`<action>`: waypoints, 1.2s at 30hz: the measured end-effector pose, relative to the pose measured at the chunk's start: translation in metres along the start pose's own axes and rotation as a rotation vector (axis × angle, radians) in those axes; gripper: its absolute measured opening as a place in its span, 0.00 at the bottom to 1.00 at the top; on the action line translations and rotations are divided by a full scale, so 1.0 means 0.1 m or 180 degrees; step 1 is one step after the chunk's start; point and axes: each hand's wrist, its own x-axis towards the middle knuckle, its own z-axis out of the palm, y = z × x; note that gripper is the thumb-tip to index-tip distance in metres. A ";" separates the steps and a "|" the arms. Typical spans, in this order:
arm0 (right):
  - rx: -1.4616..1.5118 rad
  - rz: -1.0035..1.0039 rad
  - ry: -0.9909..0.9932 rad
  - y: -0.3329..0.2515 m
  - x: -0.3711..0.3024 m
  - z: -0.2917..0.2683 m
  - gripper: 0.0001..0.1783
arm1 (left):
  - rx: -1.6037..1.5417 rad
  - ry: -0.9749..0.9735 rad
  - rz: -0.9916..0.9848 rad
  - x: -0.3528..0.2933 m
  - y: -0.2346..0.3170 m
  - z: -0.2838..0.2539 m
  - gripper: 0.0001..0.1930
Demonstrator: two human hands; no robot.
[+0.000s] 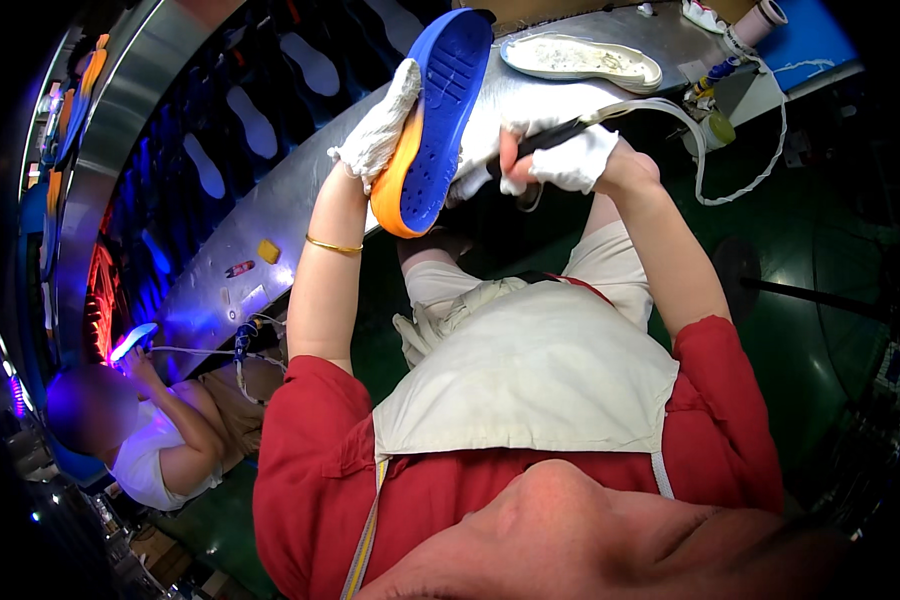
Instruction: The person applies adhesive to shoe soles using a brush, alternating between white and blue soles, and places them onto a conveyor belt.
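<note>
Plainly, the shoe sole (448, 110) you have up in front of you is two-toned: its broad face is a deep blue, and a bright orange wall shows along the left edge, wrapping round the lower end. Slanting slots cross the upper part of the blue face, while small round holes dot the part nearest you; a raised blue rim borders the face. Its long axis runs almost straight away from you, with the far end leaning to your right and the orange end pointing back toward you, a little left. You have it at the near side of the metal workbench (220, 255), left of the white cloth (505, 105). Your gloved left hand (382, 125) is clamped on its left edge, though you cannot tell how the fingers behind it lie. Your right hand (568, 160), partly covered in white with bare fingertips, has its fingers closed around a dark pen-like tool (555, 137), whose tip points toward the sole; whether they touch is unclear. A pale hose (690, 122) trails from the tool's rear. Beyond the cloth lies a whitish shoe-shaped piece (580, 60), its long axis running roughly left to right.
</note>
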 end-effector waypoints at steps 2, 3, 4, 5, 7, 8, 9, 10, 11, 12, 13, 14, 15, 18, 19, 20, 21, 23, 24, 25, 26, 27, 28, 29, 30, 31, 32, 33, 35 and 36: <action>0.0035 -0.0379 0.0324 0.04 0.05 -0.06 0.06 | -0.0064 0.0065 0.0157 -0.06 0.04 0.12 0.34; 0.0639 -0.0648 0.0405 0.11 0.09 -0.09 0.06 | 0.0030 0.0430 0.0190 -0.07 0.07 0.14 0.35; 0.0670 -0.0935 0.0512 0.13 0.09 -0.12 0.07 | -0.0049 0.0543 0.0626 -0.12 0.09 0.11 0.36; 0.1047 -0.0964 0.0631 0.11 0.07 -0.14 0.07 | -0.0128 0.0642 0.1056 -0.16 0.10 0.07 0.36; 0.1248 -0.1037 0.0771 0.12 0.04 -0.14 0.08 | -0.1192 -0.0298 0.1999 -0.30 0.20 0.08 0.42; 0.1204 -0.1048 0.0790 0.14 0.02 -0.14 0.08 | -0.1364 -0.0040 0.1909 -0.30 0.19 0.01 0.46; 0.1166 -0.1068 0.0800 0.15 0.01 -0.11 0.09 | -0.1525 0.0224 0.1822 -0.31 0.17 -0.08 0.49; 0.1070 -0.0991 0.0921 0.16 0.00 -0.06 0.09 | -0.1618 -0.0722 0.1214 -0.22 0.00 -0.34 0.48; 0.1019 -0.0917 0.1018 0.17 -0.02 -0.01 0.10 | -0.1671 -0.1669 0.0576 -0.13 -0.13 -0.54 0.47; 0.1114 -0.0792 0.0963 0.21 -0.03 0.03 0.10 | -0.1708 -0.0082 0.0080 -0.23 -0.22 -0.33 0.49; 0.1210 -0.0666 0.0909 0.26 -0.03 0.06 0.10 | -0.1963 -0.0423 0.0108 -0.22 -0.36 -0.31 0.44; 0.1047 -0.0611 0.0955 0.37 -0.02 0.09 0.11 | -0.1897 -0.0577 0.0264 -0.21 -0.54 -0.32 0.41; 0.1076 -0.0506 0.1029 0.37 -0.08 0.13 0.10 | -0.1847 -0.0739 0.0377 -0.16 -0.75 -0.32 0.39; 0.2585 -0.0795 0.1131 0.65 -0.09 0.17 0.08 | -0.2751 -0.0561 -0.0069 -0.07 -1.34 0.02 0.29; 0.2795 -0.0969 0.1264 0.76 0.00 0.23 0.06 | -0.2872 -0.0434 0.0108 0.02 -1.57 0.21 0.26; 0.2672 -0.0726 0.1313 0.79 0.04 0.30 0.06 | -0.3005 -0.0320 0.0257 0.12 -1.78 0.38 0.22; 0.2503 -0.0493 0.1417 0.80 0.00 0.32 0.05 | -0.3148 -0.0269 0.0375 0.13 -1.75 0.59 0.20; 0.1834 -0.0453 0.1383 0.71 -0.11 0.19 0.06 | -0.2967 -0.0589 0.0369 0.01 -1.55 0.65 0.22; 0.2124 -0.0809 0.1389 0.67 -0.14 0.12 0.07 | -0.3358 -0.1089 0.0269 0.01 -1.37 0.64 0.27; 0.2407 -0.1168 0.1378 0.63 -0.19 0.06 0.07 | -0.3738 -0.1597 0.0159 0.02 -1.25 0.65 0.31; 0.2573 -0.1224 0.1347 0.58 -0.26 0.04 0.08 | -0.3902 -0.1327 0.0283 0.00 -1.21 0.66 0.36; 0.2498 -0.1146 0.1355 0.48 -0.29 -0.01 0.07 | -0.3503 -0.1431 0.0476 0.00 -1.11 0.62 0.35; 0.2205 -0.0983 0.1521 0.50 -0.29 0.01 0.06 | -0.3599 -0.1334 0.0586 -0.01 -1.10 0.55 0.34; 0.1901 -0.0831 0.1674 0.55 -0.28 0.02 0.06 | -0.3687 -0.1246 0.0711 -0.02 -1.07 0.49 0.34; 0.1647 -0.0791 0.1727 0.62 -0.23 0.04 0.06 | -0.3520 -0.1223 0.0668 -0.05 -1.02 0.47 0.33; 0.1257 -0.0755 0.1885 0.65 -0.19 0.07 0.07 | -0.3428 -0.1184 0.0654 -0.07 -1.02 0.45 0.33; 0.1262 -0.0761 0.1866 0.62 -0.15 0.12 0.07 | -0.3322 -0.1143 0.0646 -0.11 -1.02 0.41 0.33; 0.1267 -0.0766 0.1849 0.57 -0.12 0.16 0.08 | -0.3217 -0.1102 0.0636 -0.14 -1.02 0.38 0.33; 0.0964 -0.1143 0.2038 0.48 -0.01 0.19 0.11 | -0.2821 -0.0589 0.0770 -0.19 -1.02 0.44 0.31; 0.0559 -0.1248 0.2108 0.45 0.04 0.17 0.10 | -0.2829 -0.0595 0.0818 -0.25 -1.00 0.49 0.30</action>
